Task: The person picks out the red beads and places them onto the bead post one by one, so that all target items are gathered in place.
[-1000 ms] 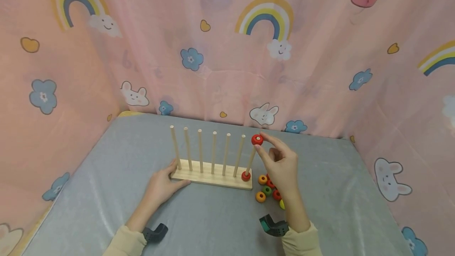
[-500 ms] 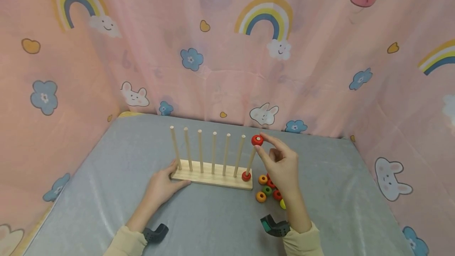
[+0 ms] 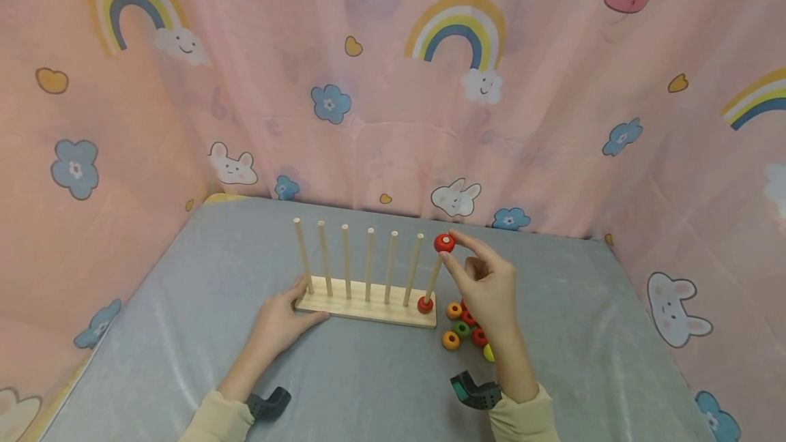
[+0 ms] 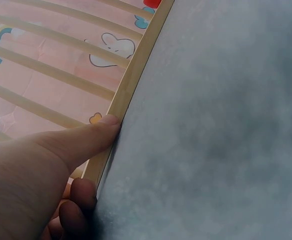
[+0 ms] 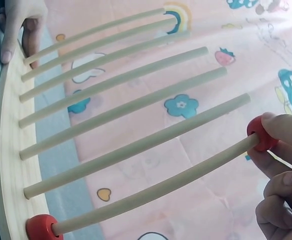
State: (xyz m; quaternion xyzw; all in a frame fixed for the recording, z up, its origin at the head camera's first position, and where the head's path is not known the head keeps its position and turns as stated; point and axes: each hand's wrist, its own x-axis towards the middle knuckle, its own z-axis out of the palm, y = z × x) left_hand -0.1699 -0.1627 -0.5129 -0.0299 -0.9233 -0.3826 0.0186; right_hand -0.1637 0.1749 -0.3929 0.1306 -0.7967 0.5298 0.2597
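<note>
A wooden peg stand (image 3: 368, 305) with a row of several upright pegs stands on the table. My left hand (image 3: 279, 319) grips the left end of its base, the thumb along the front edge and the fingers round the end, as the left wrist view shows. My right hand (image 3: 491, 285) pinches a red bead (image 3: 445, 243) between thumb and forefinger. That bead is on the tip of the rightmost peg (image 5: 161, 190), whose end shows in its hole. Another red bead (image 5: 42, 227) sits at the foot of the same peg.
Loose beads lie right of the stand, partly hidden by my right forearm: orange beads (image 3: 451, 340), a green bead (image 3: 460, 329), red ones and a yellow bead (image 3: 488, 352). Grey cloth (image 3: 368, 387) covers the table. A patterned pink curtain (image 3: 381, 142) hangs behind and at the sides.
</note>
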